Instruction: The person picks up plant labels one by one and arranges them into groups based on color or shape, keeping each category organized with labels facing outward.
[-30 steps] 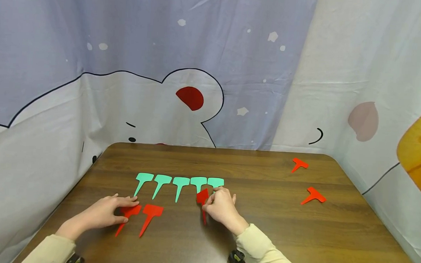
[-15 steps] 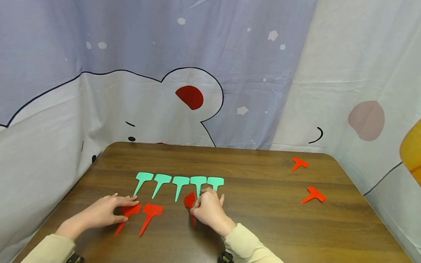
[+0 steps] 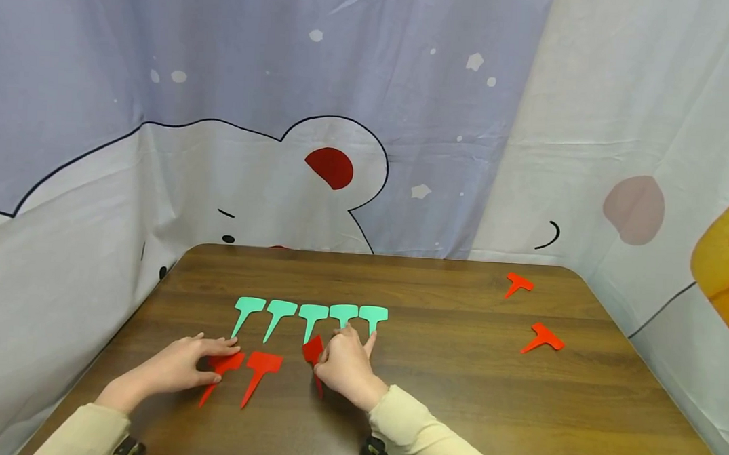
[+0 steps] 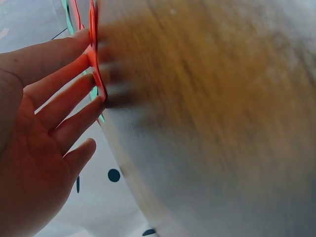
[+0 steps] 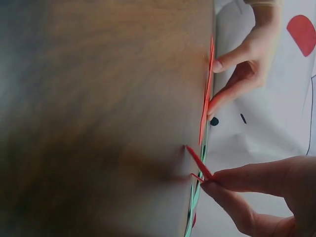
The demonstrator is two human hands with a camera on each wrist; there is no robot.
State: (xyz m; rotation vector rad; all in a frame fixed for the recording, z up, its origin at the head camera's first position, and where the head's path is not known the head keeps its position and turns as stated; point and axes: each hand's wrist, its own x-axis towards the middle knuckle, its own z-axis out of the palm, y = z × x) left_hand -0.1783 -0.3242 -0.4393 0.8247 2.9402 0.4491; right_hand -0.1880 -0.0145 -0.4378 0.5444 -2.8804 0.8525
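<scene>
My right hand pinches a red T-shaped plant label between thumb and fingers. In the right wrist view that label is tilted against the table, its head partly edge-on. On the left, my left hand rests its extended fingertips on another red plant label, covering part of it. The left wrist view shows the fingers nearly straight against this label. Between the hands lies a third red label. Behind them runs a row of several green plant labels; the right hand hides some of their stems.
Two more red labels, one farther back and one nearer, lie on the right side of the wooden table. A patterned curtain hangs behind the table and along its sides.
My right hand has slid left across the table with the pinched red label, closer to the two red labels there. The left hand has stayed in place.
</scene>
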